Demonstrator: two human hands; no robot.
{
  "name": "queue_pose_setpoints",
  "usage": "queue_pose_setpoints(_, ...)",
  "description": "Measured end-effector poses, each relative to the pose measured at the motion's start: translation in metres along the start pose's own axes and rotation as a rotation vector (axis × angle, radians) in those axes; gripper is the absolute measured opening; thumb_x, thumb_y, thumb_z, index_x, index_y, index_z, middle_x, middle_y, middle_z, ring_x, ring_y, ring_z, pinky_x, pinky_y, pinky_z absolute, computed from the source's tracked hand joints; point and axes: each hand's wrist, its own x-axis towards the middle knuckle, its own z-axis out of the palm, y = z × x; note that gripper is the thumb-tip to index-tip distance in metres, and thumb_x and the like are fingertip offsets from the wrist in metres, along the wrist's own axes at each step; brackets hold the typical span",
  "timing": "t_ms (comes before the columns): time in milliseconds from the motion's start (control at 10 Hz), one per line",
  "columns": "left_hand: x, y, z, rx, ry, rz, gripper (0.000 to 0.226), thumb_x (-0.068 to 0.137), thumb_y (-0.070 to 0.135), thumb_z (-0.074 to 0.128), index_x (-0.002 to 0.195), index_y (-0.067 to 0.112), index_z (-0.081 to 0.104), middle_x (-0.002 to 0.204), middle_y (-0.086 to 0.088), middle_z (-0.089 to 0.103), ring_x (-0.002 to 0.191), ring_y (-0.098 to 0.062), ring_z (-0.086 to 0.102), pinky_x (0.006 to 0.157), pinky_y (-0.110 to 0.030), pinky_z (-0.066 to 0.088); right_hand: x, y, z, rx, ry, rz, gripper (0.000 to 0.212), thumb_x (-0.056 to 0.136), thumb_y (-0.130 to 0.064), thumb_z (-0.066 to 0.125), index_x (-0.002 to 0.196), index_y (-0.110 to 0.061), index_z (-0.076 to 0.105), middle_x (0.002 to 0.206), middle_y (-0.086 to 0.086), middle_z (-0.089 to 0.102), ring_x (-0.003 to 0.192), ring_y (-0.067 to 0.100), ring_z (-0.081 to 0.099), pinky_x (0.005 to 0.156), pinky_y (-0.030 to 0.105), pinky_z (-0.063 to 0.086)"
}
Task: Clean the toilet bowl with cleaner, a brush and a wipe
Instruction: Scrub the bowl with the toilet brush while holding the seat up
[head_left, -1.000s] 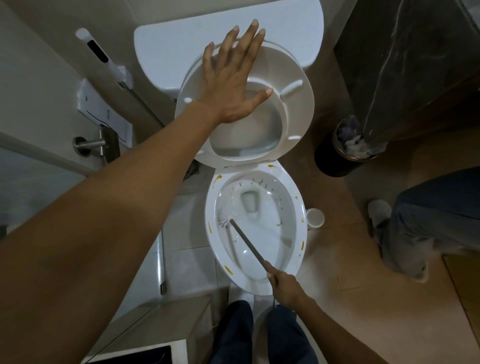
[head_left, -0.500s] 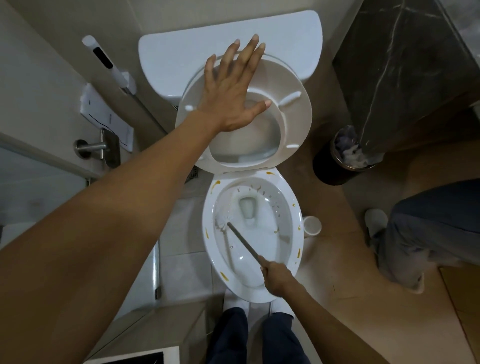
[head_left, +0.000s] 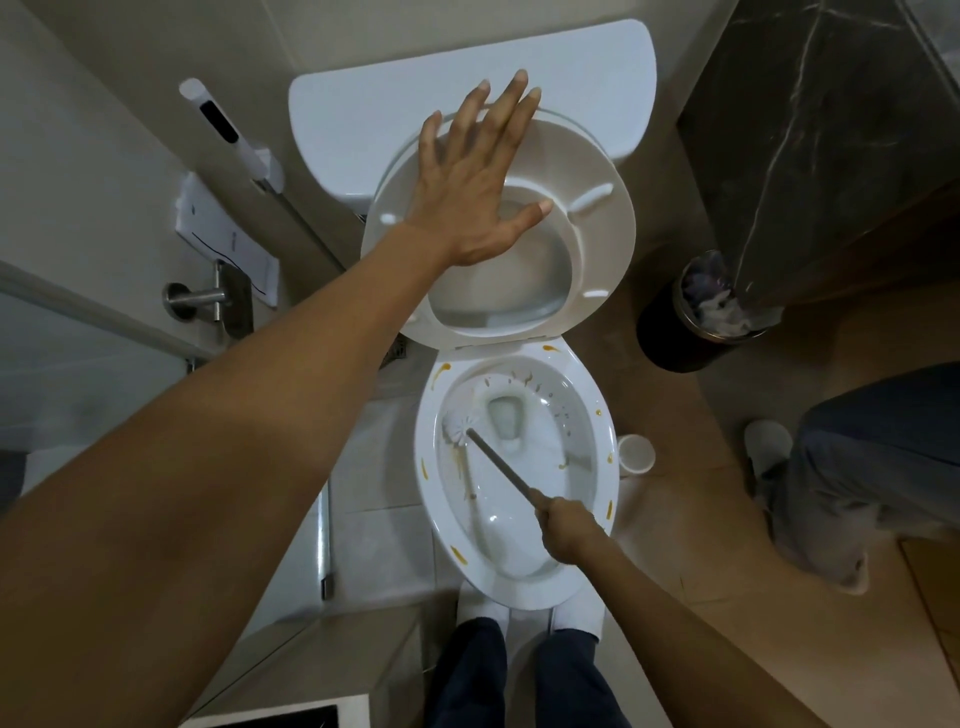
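Since the frame a second ago the brush (head_left: 459, 427) head has climbed from the middle-left of the toilet bowl (head_left: 605, 415) wall to a spot higher up, just left of the drain opening, and the right hand (head_left: 569, 526) has slid a little toward the bowl's centre. The left hand (head_left: 480, 195) has not shifted: fingers straight and spread, palm flat against the raised seat (head_left: 608, 228), holding it up against the cistern (head_left: 363, 109).

The right hand is curled tight round the brush's thin grey rod, over the bowl's near right rim. The brush head is a round tuft of white bristles touching the glossy white ceramic. Yellow-orange streaks dot the bowl's rim and inner wall. The seat is smooth white plastic, oval, with small raised bumpers on its underside.

Right of the bowl, close against its side, stands a small round white cup (head_left: 636, 453); further right and back sits a dark cylindrical bin (head_left: 670, 332) stuffed with crumpled paper.
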Motion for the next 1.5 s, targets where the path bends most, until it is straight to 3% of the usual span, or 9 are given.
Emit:
queue_pose_setpoints(200,0.000,0.001,0.000,0.009,0.001,-0.009,0.090,0.084,0.070,0.035,0.153,0.021,0.004,0.161,0.000,0.000,0.147,-0.025,0.000,0.113,-0.054,0.004,-0.016,0.011,0.014,0.027,-0.031,-0.029,0.046,0.104,-0.018,0.030,0.149,-0.019,0.027,0.115,0.013,0.059,0.092,0.023,0.058,0.075,0.028,0.044)
queue_pose_setpoints(400,0.001,0.001,0.001,0.007,0.008,-0.010,0.090,0.084,0.071,0.035,0.153,0.021,0.005,0.161,0.000,0.002,0.147,-0.025,0.001,0.113,-0.055,0.005,-0.059,0.057,0.053,0.035,-0.070,0.019,0.043,0.101,-0.022,0.032,0.143,-0.030,0.040,0.072,-0.008,0.041,0.063,0.011,0.049,0.050,0.019,0.033)
queue_pose_setpoints(600,0.000,0.001,0.002,0.001,0.014,-0.014,0.088,0.085,0.070,0.033,0.153,0.022,0.005,0.161,0.001,0.002,0.147,-0.024,0.001,0.113,-0.054,0.005,-0.023,0.033,0.019,-0.058,-0.053,-0.019,0.049,0.101,-0.015,0.032,0.148,-0.027,0.029,0.116,0.010,0.060,0.095,0.024,0.058,0.078,0.033,0.047)
queue_pose_setpoints(700,0.001,0.001,0.001,0.005,0.009,-0.015,0.088,0.085,0.070,0.032,0.153,0.022,0.005,0.161,0.001,0.002,0.147,-0.024,0.002,0.113,-0.054,0.005,0.004,0.017,0.004,0.011,-0.003,0.035,0.043,0.101,-0.019,0.032,0.143,-0.020,0.037,0.113,0.010,0.060,0.097,0.027,0.059,0.081,0.036,0.050)
queue_pose_setpoints(800,0.000,0.001,0.001,0.021,0.017,-0.014,0.088,0.085,0.070,0.032,0.153,0.021,0.006,0.161,0.001,0.002,0.147,-0.024,0.003,0.112,-0.053,0.006,0.011,0.010,0.003,0.063,0.000,0.067,0.037,0.101,-0.025,0.032,0.136,-0.015,0.044,0.103,0.008,0.059,0.082,0.021,0.054,0.076,0.034,0.052)
queue_pose_setpoints(1000,0.001,0.001,0.002,0.011,0.014,-0.007,0.088,0.085,0.071,0.031,0.153,0.021,0.006,0.161,-0.001,0.002,0.147,-0.025,0.002,0.113,-0.054,0.005,-0.031,0.040,0.029,-0.026,-0.045,0.008,0.048,0.103,-0.017,0.031,0.149,-0.028,0.026,0.109,0.009,0.060,0.091,0.023,0.061,0.076,0.031,0.048)
queue_pose_setpoints(1100,0.001,0.000,0.002,0.013,0.017,-0.007,0.088,0.086,0.071,0.030,0.153,0.021,0.006,0.161,-0.001,0.003,0.147,-0.025,0.002,0.113,-0.054,0.005,-0.044,0.056,0.040,-0.035,-0.035,0.044,0.049,0.103,-0.020,0.028,0.150,-0.034,0.022,0.077,-0.004,0.046,0.064,0.011,0.046,0.061,0.027,0.042)
queue_pose_setpoints(1300,0.001,0.000,0.002,0.011,0.028,-0.008,0.087,0.086,0.070,0.031,0.153,0.021,0.007,0.161,0.000,0.003,0.147,-0.024,0.002,0.113,-0.054,0.005,-0.018,0.040,0.031,0.099,0.009,0.135,0.043,0.103,-0.022,0.027,0.146,-0.023,0.031,0.103,0.008,0.058,0.083,0.020,0.054,0.073,0.030,0.047)
queue_pose_setpoints(1500,0.000,0.000,0.003,0.019,0.027,-0.004,0.087,0.086,0.071,0.030,0.153,0.021,0.007,0.161,0.000,0.003,0.147,-0.024,0.003,0.113,-0.054,0.006,-0.018,0.028,0.037,0.168,0.015,0.149,0.039,0.103,-0.021,0.031,0.139,-0.015,0.041,0.104,0.009,0.061,0.079,0.019,0.053,0.069,0.027,0.045)
